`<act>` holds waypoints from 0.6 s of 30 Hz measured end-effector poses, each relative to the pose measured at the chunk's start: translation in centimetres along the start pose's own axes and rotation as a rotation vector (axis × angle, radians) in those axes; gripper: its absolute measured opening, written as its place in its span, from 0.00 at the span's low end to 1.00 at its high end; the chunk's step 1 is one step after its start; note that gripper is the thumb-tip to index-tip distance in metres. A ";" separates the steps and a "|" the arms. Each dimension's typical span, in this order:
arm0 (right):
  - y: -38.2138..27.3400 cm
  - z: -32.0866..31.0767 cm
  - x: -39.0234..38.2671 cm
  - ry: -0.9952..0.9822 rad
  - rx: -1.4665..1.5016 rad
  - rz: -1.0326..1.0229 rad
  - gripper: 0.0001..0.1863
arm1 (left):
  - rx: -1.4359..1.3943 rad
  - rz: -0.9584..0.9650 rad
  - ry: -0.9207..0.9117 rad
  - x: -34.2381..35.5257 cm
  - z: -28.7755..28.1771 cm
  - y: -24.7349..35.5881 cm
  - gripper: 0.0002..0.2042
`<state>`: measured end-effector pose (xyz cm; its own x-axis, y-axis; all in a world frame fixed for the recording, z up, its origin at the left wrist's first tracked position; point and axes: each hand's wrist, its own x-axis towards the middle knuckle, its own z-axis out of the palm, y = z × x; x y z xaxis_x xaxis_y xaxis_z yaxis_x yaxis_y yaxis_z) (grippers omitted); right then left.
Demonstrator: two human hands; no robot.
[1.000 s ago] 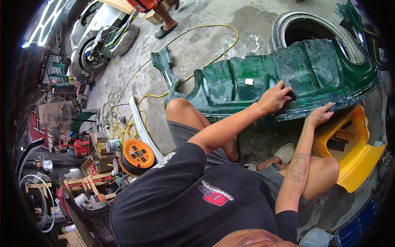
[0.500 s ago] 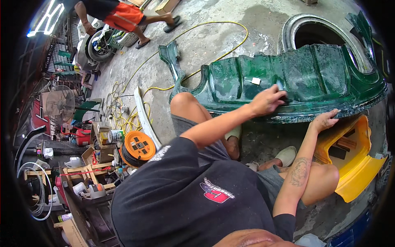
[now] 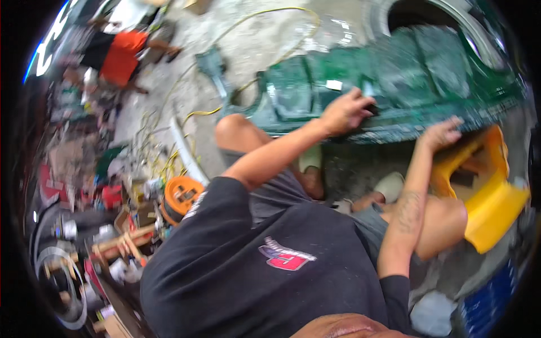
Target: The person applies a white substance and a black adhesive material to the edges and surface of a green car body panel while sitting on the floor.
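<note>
Head view, blurred by motion: a seated person in a black shirt leans over a large green moulded panel (image 3: 394,73) lying on the concrete floor. The left hand (image 3: 345,110) presses a small dark object, fingers curled over it, against the panel's face. The right hand (image 3: 442,134) rests open on its lower edge, beside a yellow plastic stool (image 3: 490,197).
</note>
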<state>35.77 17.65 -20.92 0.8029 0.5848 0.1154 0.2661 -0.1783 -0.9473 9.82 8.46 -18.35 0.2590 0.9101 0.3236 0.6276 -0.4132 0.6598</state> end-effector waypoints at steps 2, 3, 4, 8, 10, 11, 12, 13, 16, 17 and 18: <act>0.1 1.5 -0.8 0.018 0.089 -0.034 0.36 | 0.014 -0.024 -0.027 1.3 0.0 0.1 0.12; -0.7 1.5 -1.7 -0.010 0.176 -0.035 0.34 | 0.035 -0.037 -0.020 2.4 0.6 0.8 0.12; -1.4 1.4 -2.2 -0.032 0.149 -0.044 0.33 | 0.043 -0.048 0.021 3.8 1.4 1.5 0.11; -0.5 0.7 -1.7 -0.013 0.110 -0.060 0.33 | 0.025 -0.054 0.036 4.6 2.9 2.4 0.13; -0.6 0.4 -0.9 0.003 0.190 -0.094 0.33 | 0.002 -0.066 -0.028 2.7 1.5 1.5 0.14; -0.9 0.5 -0.9 -0.002 0.200 -0.093 0.33 | -0.007 -0.027 -0.014 1.1 0.7 0.1 0.14; -0.9 0.6 -1.2 0.000 0.186 -0.084 0.33 | -0.014 -0.042 -0.024 0.5 0.0 0.0 0.14; -1.0 0.7 -1.6 0.001 0.173 -0.074 0.33 | -0.020 -0.057 -0.033 0.2 -0.6 -0.1 0.14; -0.6 1.1 -1.4 0.020 0.140 -0.085 0.35 | 0.070 -0.045 -0.015 3.2 0.9 1.8 0.13; -1.1 1.0 -1.7 -0.004 0.138 -0.038 0.36 | 0.095 -0.044 0.025 4.1 1.6 2.3 0.13; -0.9 1.3 -1.7 -0.026 0.117 -0.029 0.34 | 0.100 -0.034 0.060 4.7 2.2 1.8 0.13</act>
<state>33.49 17.89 -20.69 0.7814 0.6089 0.1370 0.2239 -0.0685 -0.9722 13.80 12.02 -17.15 0.1937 0.9189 0.3437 0.7063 -0.3737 0.6012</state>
